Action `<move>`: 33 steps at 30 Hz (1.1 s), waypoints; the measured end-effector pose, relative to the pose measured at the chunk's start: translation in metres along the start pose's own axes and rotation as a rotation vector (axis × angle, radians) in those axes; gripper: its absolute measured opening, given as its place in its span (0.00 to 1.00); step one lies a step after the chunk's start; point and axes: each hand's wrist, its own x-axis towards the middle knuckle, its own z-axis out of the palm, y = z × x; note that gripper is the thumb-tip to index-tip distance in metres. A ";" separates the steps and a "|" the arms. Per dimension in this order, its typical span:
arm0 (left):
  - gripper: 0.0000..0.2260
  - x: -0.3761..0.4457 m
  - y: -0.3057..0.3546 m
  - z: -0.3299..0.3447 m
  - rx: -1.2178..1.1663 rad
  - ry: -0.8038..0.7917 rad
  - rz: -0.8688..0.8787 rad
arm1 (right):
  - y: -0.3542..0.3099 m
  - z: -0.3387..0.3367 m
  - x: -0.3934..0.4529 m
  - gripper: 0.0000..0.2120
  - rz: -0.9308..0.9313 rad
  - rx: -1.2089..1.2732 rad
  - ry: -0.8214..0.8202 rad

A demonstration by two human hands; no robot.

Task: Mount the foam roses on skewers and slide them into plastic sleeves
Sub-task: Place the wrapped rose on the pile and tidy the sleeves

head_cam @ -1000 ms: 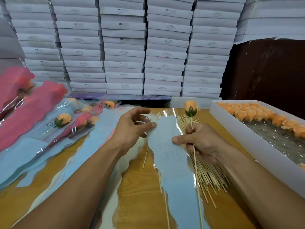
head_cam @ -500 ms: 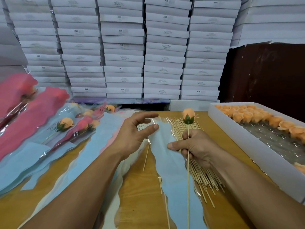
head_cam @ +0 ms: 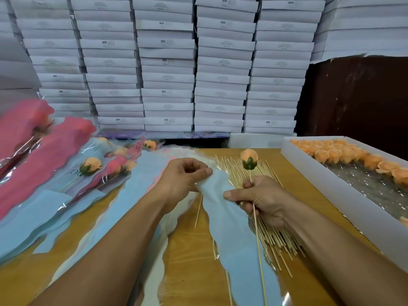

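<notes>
A person holds a skewered foam rose beside a blue plastic sleeve at a wooden worktable.

The right hand grips the skewer of an orange foam rose, bloom up above the fist, while its thumb presses the edge of the light-blue sleeve lying flat on the table. The left hand pinches the sleeve's top end between thumb and curled fingers. A loose pile of bare skewers lies under the right hand. A white tray of orange rose heads sits at right; sleeved roses and spare sleeves lie at left, with stacked white boxes behind.
</notes>
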 end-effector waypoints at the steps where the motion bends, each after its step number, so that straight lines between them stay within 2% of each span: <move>1: 0.05 0.000 0.000 0.000 0.001 -0.024 -0.015 | 0.001 0.001 0.000 0.23 -0.006 0.007 -0.005; 5: 0.07 -0.001 -0.002 0.005 0.072 -0.001 -0.033 | 0.002 0.006 -0.002 0.21 -0.014 -0.006 -0.026; 8: 0.05 0.000 -0.002 0.006 0.133 0.064 0.032 | 0.002 0.007 -0.002 0.19 -0.001 -0.035 -0.032; 12: 0.05 -0.003 0.002 0.001 0.076 -0.001 0.045 | -0.001 0.001 -0.001 0.16 0.030 -0.080 -0.056; 18: 0.10 -0.003 0.002 0.004 0.122 -0.028 -0.063 | -0.012 -0.016 0.013 0.23 0.007 -0.136 0.113; 26: 0.10 -0.009 0.009 0.003 0.080 -0.180 0.042 | -0.038 -0.017 0.045 0.16 0.018 -0.069 0.214; 29: 0.05 -0.013 0.012 0.001 -0.095 -0.330 -0.023 | -0.050 -0.014 0.062 0.12 0.041 -0.029 0.238; 33: 0.05 -0.020 0.017 -0.005 -0.332 -0.676 -0.137 | -0.068 -0.013 0.080 0.16 -0.019 0.082 0.311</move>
